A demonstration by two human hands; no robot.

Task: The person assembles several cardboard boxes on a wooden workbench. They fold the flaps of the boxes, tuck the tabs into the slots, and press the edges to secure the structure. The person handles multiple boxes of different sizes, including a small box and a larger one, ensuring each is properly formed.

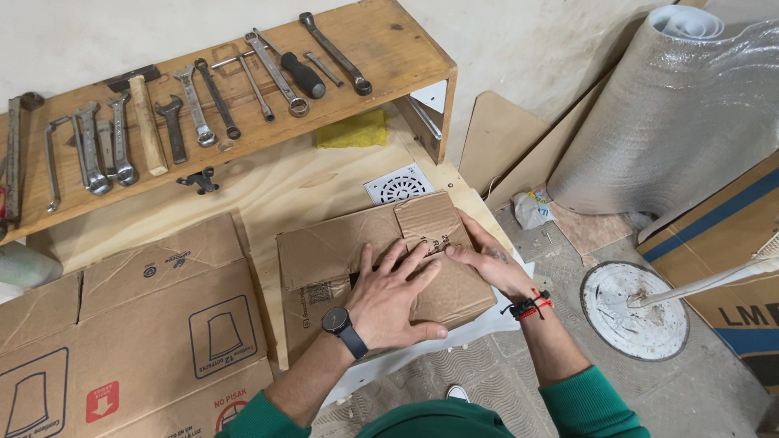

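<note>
Cardboard box point(381, 268), long axis left-right

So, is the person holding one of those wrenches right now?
No, both the left hand and right hand press flat on the folded cardboard box; the wrenches lie on the wooden shelf.

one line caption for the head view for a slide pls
Left hand and right hand press flat on a folded cardboard box on a wooden workbench, below a shelf of wrenches.

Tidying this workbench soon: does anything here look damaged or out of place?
The cardboard box under both hands, left hand and right hand, is creased and crumpled, with a torn label. A white drain grate lies loose on the wooden bench behind it.
</note>
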